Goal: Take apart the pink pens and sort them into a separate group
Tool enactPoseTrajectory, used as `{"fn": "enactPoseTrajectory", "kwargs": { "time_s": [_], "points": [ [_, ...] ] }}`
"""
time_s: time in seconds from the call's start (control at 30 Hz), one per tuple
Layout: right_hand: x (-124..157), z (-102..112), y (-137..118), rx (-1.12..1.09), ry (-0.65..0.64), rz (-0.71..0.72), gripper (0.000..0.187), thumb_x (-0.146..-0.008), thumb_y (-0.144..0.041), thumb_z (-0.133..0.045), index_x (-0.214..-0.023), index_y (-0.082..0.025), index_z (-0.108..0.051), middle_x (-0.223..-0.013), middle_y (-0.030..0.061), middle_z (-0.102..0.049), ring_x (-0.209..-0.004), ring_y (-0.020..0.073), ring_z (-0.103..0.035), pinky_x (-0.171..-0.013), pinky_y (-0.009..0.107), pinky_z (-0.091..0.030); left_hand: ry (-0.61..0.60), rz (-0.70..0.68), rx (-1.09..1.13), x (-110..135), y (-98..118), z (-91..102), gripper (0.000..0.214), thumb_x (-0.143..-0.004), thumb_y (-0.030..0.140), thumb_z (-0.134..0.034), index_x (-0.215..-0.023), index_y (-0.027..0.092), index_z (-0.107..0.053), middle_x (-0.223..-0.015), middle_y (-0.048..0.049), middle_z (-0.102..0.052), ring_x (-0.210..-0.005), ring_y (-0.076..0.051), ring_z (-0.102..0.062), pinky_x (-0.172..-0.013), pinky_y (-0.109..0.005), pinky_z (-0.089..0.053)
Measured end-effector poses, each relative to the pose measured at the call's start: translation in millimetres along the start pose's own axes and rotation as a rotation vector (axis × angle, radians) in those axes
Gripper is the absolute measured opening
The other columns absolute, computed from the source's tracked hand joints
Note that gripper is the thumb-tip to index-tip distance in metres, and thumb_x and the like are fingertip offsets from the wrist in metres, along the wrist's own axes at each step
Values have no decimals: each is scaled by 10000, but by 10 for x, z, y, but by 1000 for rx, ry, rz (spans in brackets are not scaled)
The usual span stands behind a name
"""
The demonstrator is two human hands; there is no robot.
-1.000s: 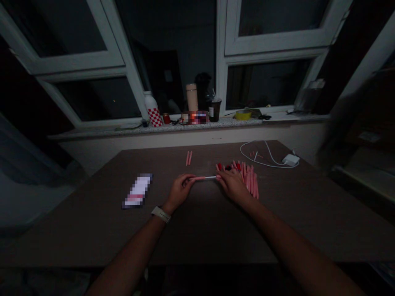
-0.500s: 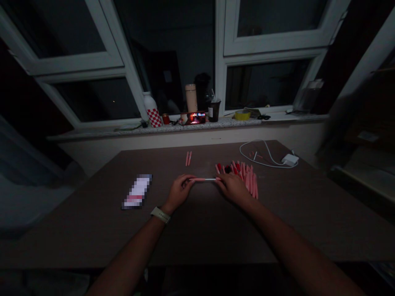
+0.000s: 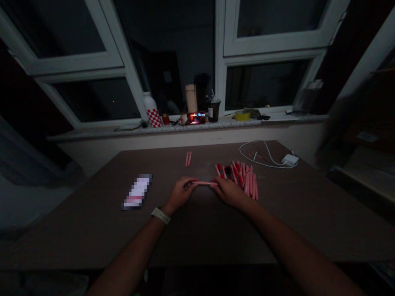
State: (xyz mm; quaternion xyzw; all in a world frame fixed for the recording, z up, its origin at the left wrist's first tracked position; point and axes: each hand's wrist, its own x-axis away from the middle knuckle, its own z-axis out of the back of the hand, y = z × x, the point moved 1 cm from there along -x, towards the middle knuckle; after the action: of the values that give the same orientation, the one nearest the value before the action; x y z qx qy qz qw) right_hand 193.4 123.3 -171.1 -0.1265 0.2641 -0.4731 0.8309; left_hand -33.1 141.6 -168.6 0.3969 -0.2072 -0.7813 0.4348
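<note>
The room is dim. My left hand [image 3: 180, 192] and my right hand [image 3: 226, 191] hold the two ends of one thin pink pen [image 3: 203, 183] just above the brown table [image 3: 197, 230]. Both hands are closed in a pinch on it. A pile of several pink and red pens [image 3: 242, 176] lies just right of my right hand. Two more pink pens [image 3: 188, 158] lie farther back on the table. A watch sits on my left wrist.
A flat blurred packet [image 3: 137, 191] lies left of my hands. A white charger with its cable [image 3: 279, 158] sits at the back right. The windowsill [image 3: 185, 125] carries a checked bottle, cups, a glowing phone and a yellow tape roll.
My hands have come closer together, so less of the pen shows between them and its white middle section is no longer visible.
</note>
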Motion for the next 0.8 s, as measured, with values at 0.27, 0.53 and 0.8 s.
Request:
{"fn": "enactPoseTrajectory", "kwargs": {
  "time_s": [0.27,0.53,0.8],
  "points": [
    [9,-9,42,-44,59,82,186,-965,-336,-482,-990,-185,-589,-967,79,-664,-925,198,-615,-779,267,-424,-23,68,-2,11,4,0,272,-865,389,-605,-963,165,-725,-840,-63,-693,-762,-168,-593,-669,-260,-436],
    [1,-23,49,-64,77,118,240,-967,-333,-481,-1012,-182,-662,-962,75,-687,-915,194,-629,-792,273,-434,-73,45,23,15,60,0,305,-859,426,-599,-953,167,-729,-844,-65,-701,-740,-165,-582,-645,-257,-428],
    [5,-27,27,-123,76,16,174,-896,-302,-603,-1008,-172,-629,-957,69,-695,-878,190,-641,-747,260,-438,-73,-9,5,10,82,6,275,-873,403,-595,-970,186,-732,-864,-63,-711,-754,-166,-600,-665,-258,-452]
  ]
}}
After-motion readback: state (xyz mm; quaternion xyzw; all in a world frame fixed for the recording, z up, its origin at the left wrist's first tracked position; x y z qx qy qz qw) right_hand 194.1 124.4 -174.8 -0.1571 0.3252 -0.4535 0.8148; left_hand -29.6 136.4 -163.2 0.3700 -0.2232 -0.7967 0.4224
